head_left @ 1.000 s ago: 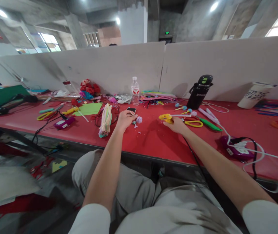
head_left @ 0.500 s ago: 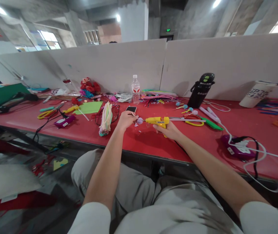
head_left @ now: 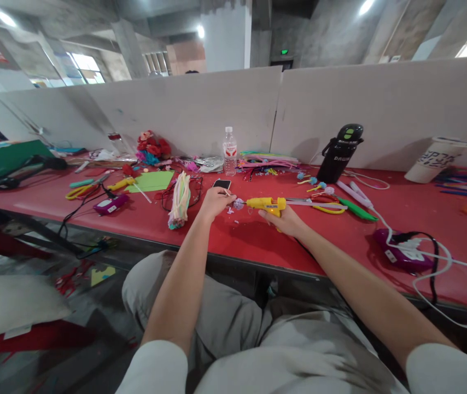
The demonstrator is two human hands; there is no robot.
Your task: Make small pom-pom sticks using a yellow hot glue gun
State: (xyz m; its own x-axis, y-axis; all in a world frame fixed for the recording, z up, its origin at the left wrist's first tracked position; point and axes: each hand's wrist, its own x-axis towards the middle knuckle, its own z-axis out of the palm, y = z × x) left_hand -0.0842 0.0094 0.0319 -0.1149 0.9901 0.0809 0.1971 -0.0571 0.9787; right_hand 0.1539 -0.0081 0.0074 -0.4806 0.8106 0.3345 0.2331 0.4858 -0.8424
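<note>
My right hand [head_left: 283, 219] grips a yellow glue gun [head_left: 264, 203] just above the red table [head_left: 241, 241], its nozzle pointing left. The nozzle tip meets a small lilac pompom piece [head_left: 238, 203] that my left hand [head_left: 215, 201] pinches by a thin stick. A black phone [head_left: 221, 184] lies just behind my left hand. A bundle of pale pipe cleaners [head_left: 178, 200] lies to the left of that hand.
Yellow scissors [head_left: 327, 207], a green tool [head_left: 355, 210], a black flask [head_left: 340, 152], a water bottle [head_left: 229, 151], a white cup [head_left: 436, 159] and a purple glue gun with white cable [head_left: 400, 253] lie around. Grey partition boards [head_left: 200, 115] close the table's far side.
My right hand picked the yellow glue gun up from beside the scissors and brought it left to the lilac piece. My left hand lifted that piece slightly off the table.
</note>
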